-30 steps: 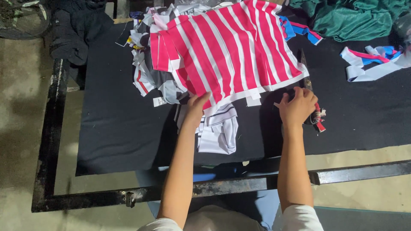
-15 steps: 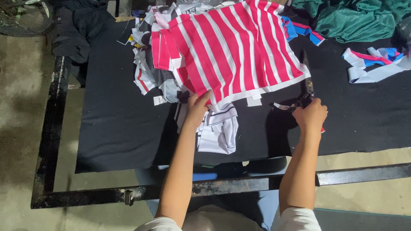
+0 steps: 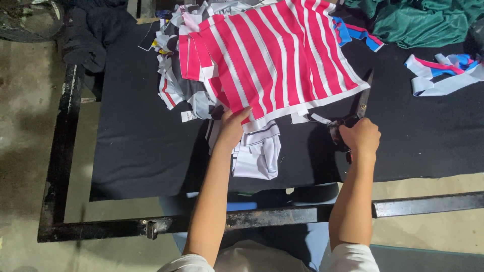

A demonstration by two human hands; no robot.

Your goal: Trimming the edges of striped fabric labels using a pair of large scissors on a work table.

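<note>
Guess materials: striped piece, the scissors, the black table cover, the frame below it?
Pink-and-white striped piece: soft knit fabric, matte; it drapes and creases under the left hand.
Scissors in the right hand: dark blades, probably metal; the handle is hidden.
Black table cover: matte cloth, likely felt-like; the weave is too fine to tell.
Frame: metal bar, dark paint worn and scuffed.

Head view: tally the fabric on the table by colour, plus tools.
Pink-and-white striped fabric: 1
Green cloth heap: 1
White folded piece: 1
Blue, pink and white strip bundle: 1
Scissors: 1
Total: 5
</note>
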